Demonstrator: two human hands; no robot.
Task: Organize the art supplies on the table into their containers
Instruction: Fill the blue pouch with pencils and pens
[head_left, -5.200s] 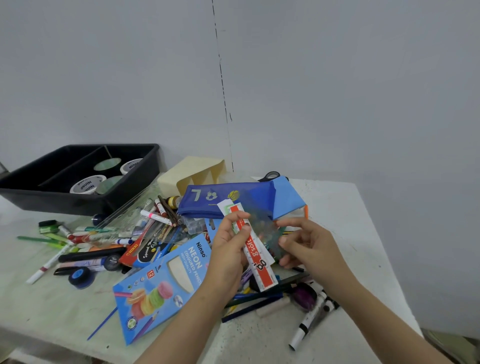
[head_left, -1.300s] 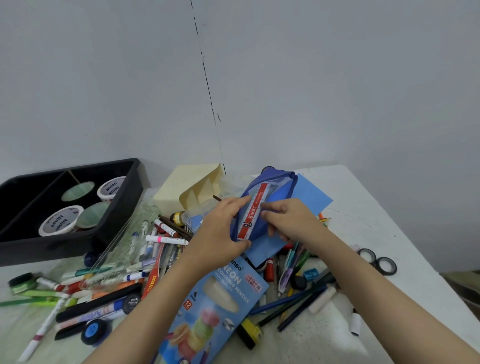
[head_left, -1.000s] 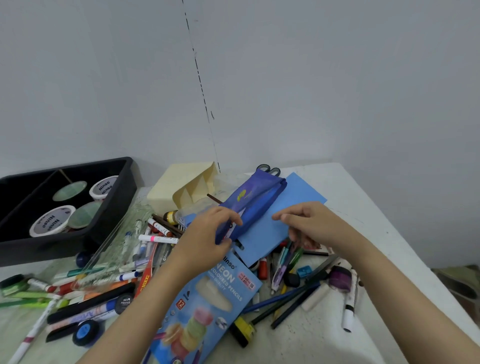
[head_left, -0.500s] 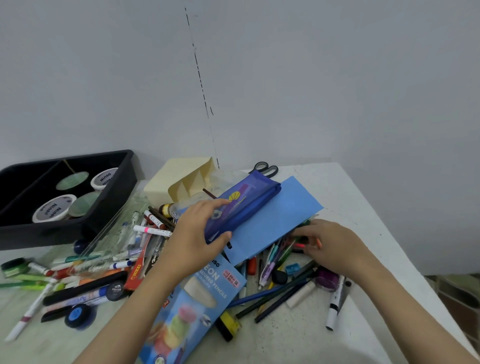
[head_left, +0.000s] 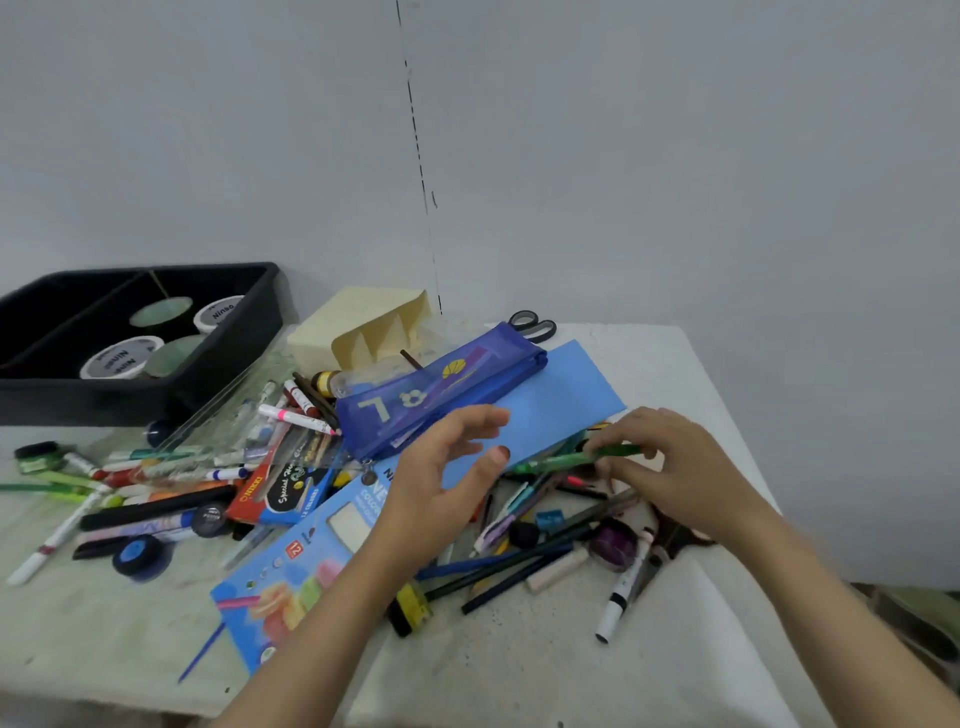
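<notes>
The right hand (head_left: 670, 467) pinches one end of a slim green plastic pen (head_left: 556, 461) between thumb and fingertips. It holds the pen nearly level, just above the heap of loose pens and pencils at the near edge of a light blue paper sheet (head_left: 561, 400). The left hand (head_left: 447, 478) hovers beside it, fingers spread and relaxed, gripping nothing. The pen is judged light, rigid and smooth-barrelled, so a pinch nearer mid-barrel should steady it for feeding end-first into the dark blue fabric zip pouch (head_left: 441, 400) along the sheet's far edge.
</notes>
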